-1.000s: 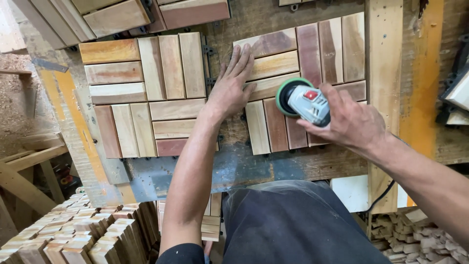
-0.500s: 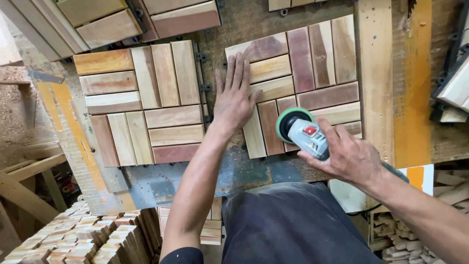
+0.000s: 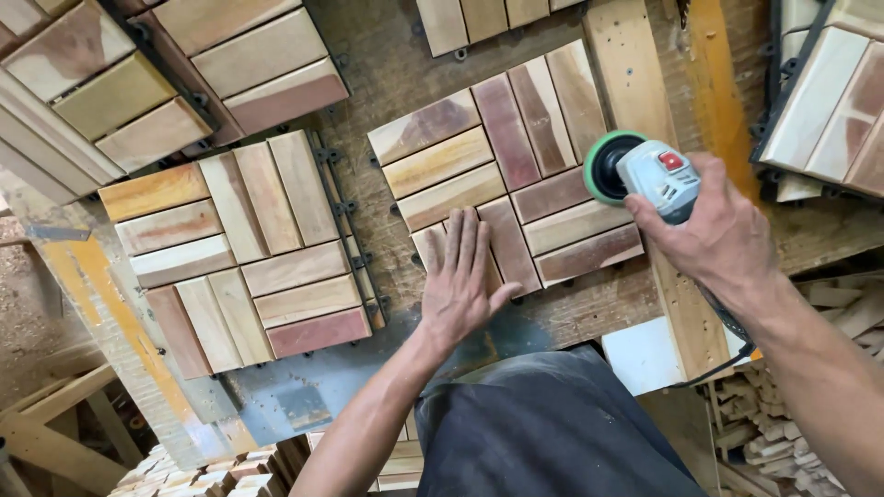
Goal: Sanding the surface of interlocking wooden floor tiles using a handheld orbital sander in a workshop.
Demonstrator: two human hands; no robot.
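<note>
A square wooden deck tile (image 3: 506,175), made of reddish and pale slats set in alternating blocks, lies flat near the middle of the worktop (image 3: 387,74). The left hand (image 3: 465,281) presses palm-down on the tile's near edge, fingers (image 3: 460,244) spread flat and gripping nothing. At the tile's right edge sits a hand sander (image 3: 635,170) with a grey body, a red switch and a green-rimmed round pad that overlaps the slats at that edge. The right hand (image 3: 714,230) wraps its fingers closed around the sander's body from behind. A black cord (image 3: 723,317) runs from under that wrist.

Just left of this tile, a second similar tile (image 3: 239,248) lies flat, the two apart. More tiles are stacked at the top left (image 3: 138,74) and the far right (image 3: 829,92). Small wood offcuts (image 3: 801,414) pile up at the lower right.
</note>
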